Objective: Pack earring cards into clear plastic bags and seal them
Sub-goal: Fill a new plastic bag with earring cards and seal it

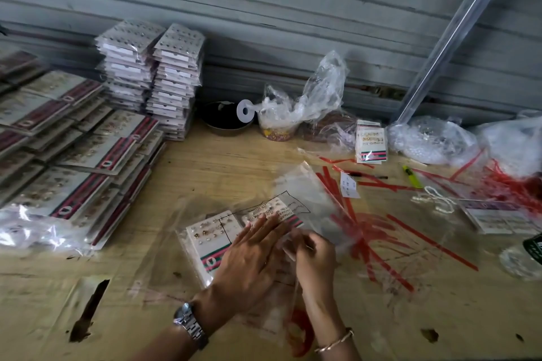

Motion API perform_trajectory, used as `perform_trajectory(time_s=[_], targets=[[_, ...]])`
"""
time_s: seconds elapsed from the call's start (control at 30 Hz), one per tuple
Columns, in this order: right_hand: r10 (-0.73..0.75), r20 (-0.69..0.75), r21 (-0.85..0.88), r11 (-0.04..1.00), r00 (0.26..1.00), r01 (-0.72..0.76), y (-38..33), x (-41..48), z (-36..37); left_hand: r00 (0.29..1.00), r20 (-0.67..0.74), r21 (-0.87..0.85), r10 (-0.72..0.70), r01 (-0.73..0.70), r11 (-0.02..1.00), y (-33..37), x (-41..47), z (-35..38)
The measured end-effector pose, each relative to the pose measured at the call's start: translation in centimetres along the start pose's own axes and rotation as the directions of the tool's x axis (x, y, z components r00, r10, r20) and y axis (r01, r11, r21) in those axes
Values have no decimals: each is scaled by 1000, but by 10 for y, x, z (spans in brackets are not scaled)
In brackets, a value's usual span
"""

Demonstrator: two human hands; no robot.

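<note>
The left hand [249, 255] lies flat, fingers straight, pressing down on the cards [205, 240] near the middle of the worktop [205, 170]. The cards sit side by side inside a clear bag [305, 193], which has printed text on it and whose loose end runs off toward 1 o'clock. The right hand [315, 258] touches the left at its 3 o'clock side, its fingers curled and pinching the bag's film. Red strips [381, 243] lie scattered from 3 to 1 o'clock of the hands. Two tall stacks [152, 76] of bagged cards stand against the wall at 11 o'clock, and flatter piles [73, 141] spread at 9 o'clock. A dark bowl [223, 120] sits at 12 o'clock and a yellow marker [412, 176] at 2 o'clock.
</note>
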State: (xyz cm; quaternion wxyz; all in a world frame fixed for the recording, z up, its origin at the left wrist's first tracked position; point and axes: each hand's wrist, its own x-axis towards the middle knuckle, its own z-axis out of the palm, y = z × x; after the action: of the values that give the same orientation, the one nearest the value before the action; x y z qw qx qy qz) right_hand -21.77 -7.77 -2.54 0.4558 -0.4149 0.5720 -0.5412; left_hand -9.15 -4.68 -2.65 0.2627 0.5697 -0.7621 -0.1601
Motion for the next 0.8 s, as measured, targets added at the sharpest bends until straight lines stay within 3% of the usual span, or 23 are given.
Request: perform_trajectory(time_s=[0.17, 0.3, 0.4, 0.53, 0.6, 0.7, 0.73, 0.77, 0.8], targets=[[130, 123, 155, 977, 984, -149, -2, 15, 12, 1000, 16, -64, 16, -15, 998, -4, -2, -4], [174, 219, 55, 980, 960, -191, 2, 25, 6, 999, 42, -85, 34, -30, 996, -9, -2, -9], [137, 214, -190, 977, 967, -97, 3, 29, 0, 997, 64, -31, 33, -31, 999, -11, -1, -7], [-25, 308, -434, 886, 951, 164, -5, 30, -11, 998, 59, 64, -24, 20, 998, -12, 0, -4], [16, 450, -502, 831, 893, 238, -15, 38, -23, 997, 74, 125, -34, 25, 992, -9, 1, -5], [306, 693, -504, 853, 652, 135, -36, 66, -47, 993, 111, 145, -46, 30, 989, -7, 3, -8], [326, 733, -475, 873, 596, 107, -43, 80, -55, 991, 124, 157, -52, 32, 987, -6, 4, -8], [286, 744, -420, 903, 603, 90, -48, 96, -60, 990, 131, 190, -54, 28, 981, -5, 4, -9], [210, 718, -346, 935, 664, 79, -52, 113, -64, 990, 132, 243, -49, 16, 970, -3, 4, -11]])
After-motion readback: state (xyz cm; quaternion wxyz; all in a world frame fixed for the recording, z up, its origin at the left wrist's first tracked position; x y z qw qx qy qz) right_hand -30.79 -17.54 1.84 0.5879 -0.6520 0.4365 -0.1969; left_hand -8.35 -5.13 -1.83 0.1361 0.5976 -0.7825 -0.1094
